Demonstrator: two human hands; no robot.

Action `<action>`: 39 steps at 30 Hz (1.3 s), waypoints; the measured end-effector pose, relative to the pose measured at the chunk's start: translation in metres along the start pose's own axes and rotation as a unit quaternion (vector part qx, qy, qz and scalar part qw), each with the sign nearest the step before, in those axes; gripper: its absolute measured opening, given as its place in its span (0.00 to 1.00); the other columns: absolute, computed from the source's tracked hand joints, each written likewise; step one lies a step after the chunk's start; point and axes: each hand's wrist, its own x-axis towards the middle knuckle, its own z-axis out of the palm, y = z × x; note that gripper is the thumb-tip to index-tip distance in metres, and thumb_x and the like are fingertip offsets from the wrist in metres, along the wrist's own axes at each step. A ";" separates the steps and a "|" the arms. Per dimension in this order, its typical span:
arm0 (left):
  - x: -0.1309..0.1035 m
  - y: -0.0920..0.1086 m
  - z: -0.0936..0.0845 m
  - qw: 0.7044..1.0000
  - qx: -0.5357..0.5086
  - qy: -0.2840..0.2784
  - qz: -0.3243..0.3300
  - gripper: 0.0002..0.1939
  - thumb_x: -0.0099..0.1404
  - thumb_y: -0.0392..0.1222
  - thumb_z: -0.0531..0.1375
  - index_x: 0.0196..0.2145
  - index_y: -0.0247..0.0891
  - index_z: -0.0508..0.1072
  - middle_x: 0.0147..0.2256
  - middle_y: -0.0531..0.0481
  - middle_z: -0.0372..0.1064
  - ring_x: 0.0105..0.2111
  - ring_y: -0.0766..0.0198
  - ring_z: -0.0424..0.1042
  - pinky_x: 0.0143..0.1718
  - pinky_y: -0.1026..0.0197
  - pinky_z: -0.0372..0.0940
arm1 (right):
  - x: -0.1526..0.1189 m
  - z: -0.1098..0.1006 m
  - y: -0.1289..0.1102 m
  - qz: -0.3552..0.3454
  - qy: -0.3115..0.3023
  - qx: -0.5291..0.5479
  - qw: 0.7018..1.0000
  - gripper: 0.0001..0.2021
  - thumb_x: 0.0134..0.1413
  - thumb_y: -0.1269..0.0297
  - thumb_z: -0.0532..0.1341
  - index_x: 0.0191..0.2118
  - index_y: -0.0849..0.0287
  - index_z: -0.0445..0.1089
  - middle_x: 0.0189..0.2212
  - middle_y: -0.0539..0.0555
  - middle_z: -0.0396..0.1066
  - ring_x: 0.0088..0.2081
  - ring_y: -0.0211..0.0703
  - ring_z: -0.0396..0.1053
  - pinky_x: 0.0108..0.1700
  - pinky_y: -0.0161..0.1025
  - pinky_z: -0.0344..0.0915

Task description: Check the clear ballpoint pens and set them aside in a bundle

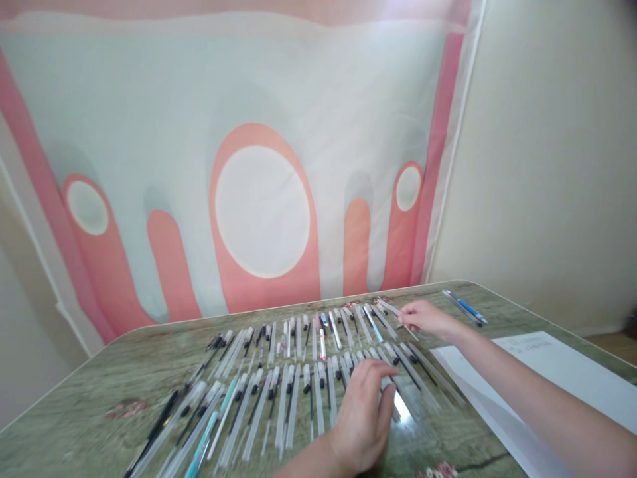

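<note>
Two long rows of pen parts lie on the table, with clear barrels, dark refills and capped pieces side by side. At the right end of the back row my right hand (422, 317) is closed, its fingertips pinching a slim pale pen (392, 307). The fingers partly hide that pen. Over the front row is my left hand (362, 415), its fingers curled and its thumb apart from the index finger, with nothing visible between them. Under and beside it lie clear pen barrels (293, 405). A turquoise pen (203, 443) lies near the left end of the front row.
A blue pen (470, 307) lies with another pen at the back right. White paper sheets (527, 358) lie under my right forearm. Behind the wood-patterned table (74, 405) hangs a printed cloth (328, 146) with pink arches. A pink-and-white pen (322, 344) lies in the back row.
</note>
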 end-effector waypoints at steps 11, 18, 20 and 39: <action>0.021 -0.013 0.002 0.931 -0.264 0.117 -0.223 0.14 0.61 0.48 0.51 0.36 0.34 0.64 0.28 0.50 0.63 0.27 0.67 0.62 0.29 0.65 0.57 | -0.082 0.042 -0.072 -0.050 -0.236 0.409 0.880 0.11 0.42 0.61 0.64 0.30 0.65 0.72 0.23 0.50 0.66 0.21 0.27 0.54 0.22 0.28 0.47; 0.026 -0.018 -0.010 0.916 -0.254 0.171 -0.259 0.19 0.60 0.53 0.50 0.31 0.33 0.67 0.23 0.52 0.62 0.22 0.70 0.58 0.26 0.66 0.54 | -0.078 0.057 -0.066 -0.007 -0.122 0.485 0.866 0.15 0.45 0.54 0.62 0.28 0.65 0.72 0.22 0.50 0.65 0.25 0.31 0.59 0.27 0.29 0.55; 0.026 -0.015 -0.012 0.922 -0.252 0.142 -0.258 0.20 0.61 0.54 0.49 0.34 0.32 0.68 0.22 0.52 0.62 0.20 0.70 0.57 0.24 0.66 0.53 | -0.073 0.052 -0.062 0.000 -0.067 0.506 0.860 0.17 0.46 0.52 0.61 0.29 0.65 0.71 0.17 0.47 0.59 0.21 0.29 0.55 0.23 0.28 0.53; 0.016 -0.001 -0.005 0.951 -0.187 0.031 -0.245 0.24 0.60 0.56 0.49 0.36 0.33 0.73 0.17 0.58 0.44 0.18 0.71 0.45 0.21 0.67 0.43 | -0.076 0.022 -0.072 -0.068 0.042 0.497 0.864 0.17 0.45 0.50 0.61 0.28 0.61 0.67 0.16 0.44 0.53 0.18 0.28 0.48 0.17 0.28 0.44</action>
